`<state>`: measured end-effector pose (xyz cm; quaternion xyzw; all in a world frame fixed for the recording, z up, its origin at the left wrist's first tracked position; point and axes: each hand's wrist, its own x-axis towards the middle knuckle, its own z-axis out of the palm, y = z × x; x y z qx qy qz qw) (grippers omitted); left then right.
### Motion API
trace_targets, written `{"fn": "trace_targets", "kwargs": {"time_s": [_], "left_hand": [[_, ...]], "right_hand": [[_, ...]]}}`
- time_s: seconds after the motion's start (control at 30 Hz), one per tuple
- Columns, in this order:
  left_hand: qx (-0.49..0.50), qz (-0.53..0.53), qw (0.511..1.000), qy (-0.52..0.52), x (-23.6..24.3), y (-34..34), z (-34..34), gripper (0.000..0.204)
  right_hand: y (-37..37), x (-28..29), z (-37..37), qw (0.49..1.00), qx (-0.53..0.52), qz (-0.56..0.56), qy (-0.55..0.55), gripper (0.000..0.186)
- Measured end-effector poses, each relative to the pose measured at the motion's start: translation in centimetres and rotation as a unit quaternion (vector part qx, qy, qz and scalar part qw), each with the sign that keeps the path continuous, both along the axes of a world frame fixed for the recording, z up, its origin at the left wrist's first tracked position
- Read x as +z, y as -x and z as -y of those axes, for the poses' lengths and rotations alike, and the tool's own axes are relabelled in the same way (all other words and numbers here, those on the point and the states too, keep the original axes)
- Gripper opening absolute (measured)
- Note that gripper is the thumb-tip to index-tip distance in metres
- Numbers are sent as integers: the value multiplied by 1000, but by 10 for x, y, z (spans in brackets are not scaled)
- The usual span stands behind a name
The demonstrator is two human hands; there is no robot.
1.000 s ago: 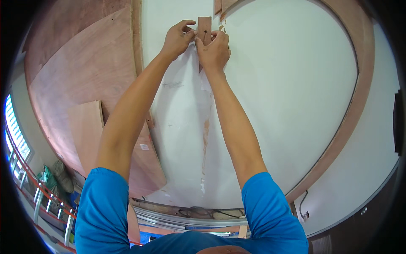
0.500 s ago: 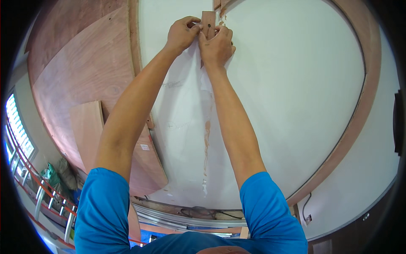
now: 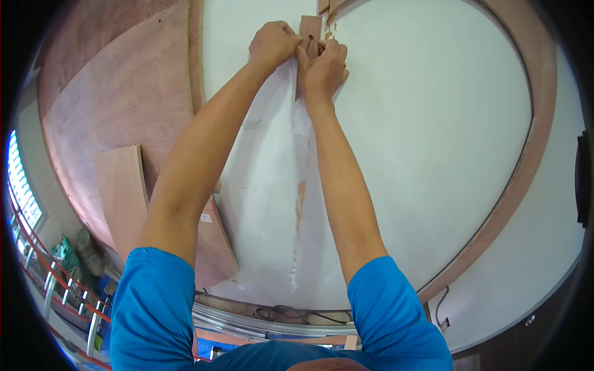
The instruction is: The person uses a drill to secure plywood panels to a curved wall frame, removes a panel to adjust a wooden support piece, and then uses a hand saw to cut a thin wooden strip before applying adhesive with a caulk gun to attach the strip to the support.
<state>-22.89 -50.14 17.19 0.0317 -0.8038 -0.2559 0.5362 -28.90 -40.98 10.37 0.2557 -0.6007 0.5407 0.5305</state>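
Note:
Against the white wall panel [image 3: 427, 136], high up in the head view, stands a narrow brown wooden strip [image 3: 311, 25], upright, with a small dark spot in its face. My left hand [image 3: 274, 46] is closed, its thumb and fingertips pinched together at the strip's left edge. Lower on the strip, my right hand [image 3: 321, 69] is closed around it, the thumb on the left side and the fingers toward the right. The back of this hand hides part of the wood. Below, a vertical brown-streaked seam [image 3: 299, 204] runs down the panel.
A curved wooden rim [image 3: 537, 142] borders the panel on the right. Large plywood sheets [image 3: 117, 99] lean at left, with a smaller board [image 3: 120, 191] before them. Metal channels [image 3: 247, 324] and dark cables [image 3: 288, 313] lie along the base. An orange-railed ladder [image 3: 68, 284] is at lower left.
Both hands and the strip sit slightly farther right in the picture, while the plywood and seam have shifted a little left. Both hands stay at the strip.

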Motion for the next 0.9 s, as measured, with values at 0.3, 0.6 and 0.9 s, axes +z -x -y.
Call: {"fn": "trace_targets", "kwargs": {"time_s": [0.3,0.6,0.9], "left_hand": [[-185,-12,983,-13,-49,-59,21,19],[-211,265,937,-89,-192,-203,26,26],[-199,303,884,-294,-409,-302,106,26]], "right_hand": [[-11,2,-1,1000,-27,10,-13,62],[-5,-4,2,999,-49,-16,6,59],[-9,-3,6,999,-47,-19,6,58]]}}
